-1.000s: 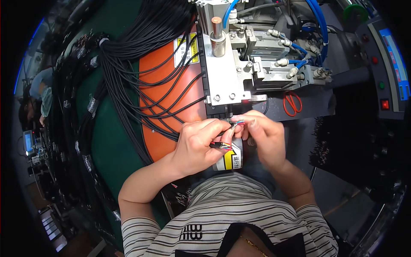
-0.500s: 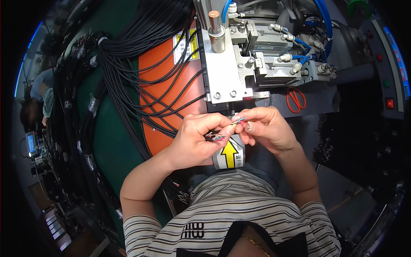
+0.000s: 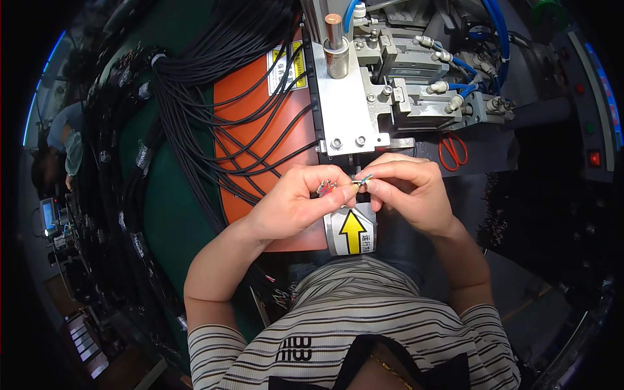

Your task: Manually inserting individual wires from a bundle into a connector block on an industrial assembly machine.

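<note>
Wires (image 3: 366, 179) in blue, green and paler colours are sitting between the person's two hands, just below the front end of a metal machine plate (image 3: 344, 107). The left hand (image 3: 289, 201) is pinching them with thumb and forefinger, while a tuft of wire ends (image 3: 327, 188), some red, is sticking out of the same hand. The right hand (image 3: 413, 198) is gripping the wires from the other side with thumb and forefinger; the fingertips are almost meeting, and whether they are touching cannot be told. Beneath the hands, a white label (image 3: 333, 242) is showing a yellow arrow (image 3: 353, 233). On the left, black cables (image 3: 172, 91) are fanning across an orange panel (image 3: 305, 242), with a green surface (image 3: 179, 240) lying beyond. Red loop handles (image 3: 453, 151) are resting right of the plate, and blue tubes (image 3: 502, 39) are curving above the machine's fittings (image 3: 439, 86).
</note>
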Tool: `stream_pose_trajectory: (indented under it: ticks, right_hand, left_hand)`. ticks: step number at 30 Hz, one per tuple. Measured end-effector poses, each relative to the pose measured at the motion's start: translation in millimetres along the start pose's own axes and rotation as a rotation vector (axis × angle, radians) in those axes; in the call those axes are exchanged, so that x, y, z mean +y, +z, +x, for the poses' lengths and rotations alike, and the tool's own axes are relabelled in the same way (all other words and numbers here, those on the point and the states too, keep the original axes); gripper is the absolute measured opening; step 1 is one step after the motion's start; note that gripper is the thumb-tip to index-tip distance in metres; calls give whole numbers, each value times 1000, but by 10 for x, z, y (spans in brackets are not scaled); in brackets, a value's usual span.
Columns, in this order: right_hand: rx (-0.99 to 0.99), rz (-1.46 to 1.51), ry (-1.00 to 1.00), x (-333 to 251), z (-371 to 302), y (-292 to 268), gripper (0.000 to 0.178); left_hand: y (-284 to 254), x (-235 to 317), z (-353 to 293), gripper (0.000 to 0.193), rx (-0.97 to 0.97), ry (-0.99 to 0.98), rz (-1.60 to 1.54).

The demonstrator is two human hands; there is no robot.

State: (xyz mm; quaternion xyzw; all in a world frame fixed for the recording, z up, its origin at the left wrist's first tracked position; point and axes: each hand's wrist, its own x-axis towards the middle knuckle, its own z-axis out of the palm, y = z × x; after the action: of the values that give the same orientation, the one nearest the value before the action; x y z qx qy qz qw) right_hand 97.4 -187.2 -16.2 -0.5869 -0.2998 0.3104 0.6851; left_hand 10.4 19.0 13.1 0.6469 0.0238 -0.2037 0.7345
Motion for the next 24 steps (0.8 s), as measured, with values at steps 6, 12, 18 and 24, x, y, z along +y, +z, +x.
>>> stream_pose_trajectory:
  ticks: [6, 12, 18, 24]
  right_hand:
    - [-16, 35, 50, 15, 5, -14, 16]
    - [-10, 2, 60, 5, -13, -16, 14]
    - [-40, 61, 110, 24, 11, -43, 13]
    - [-69, 62, 179, 3, 19, -55, 9]
  left_hand:
    - [91, 11, 13, 15, 74, 9, 69]
    - [115, -9, 8, 15, 128, 57, 244]
    - [85, -10, 22, 18, 80, -6, 169]
    - [86, 51, 13, 19, 49, -30, 234]
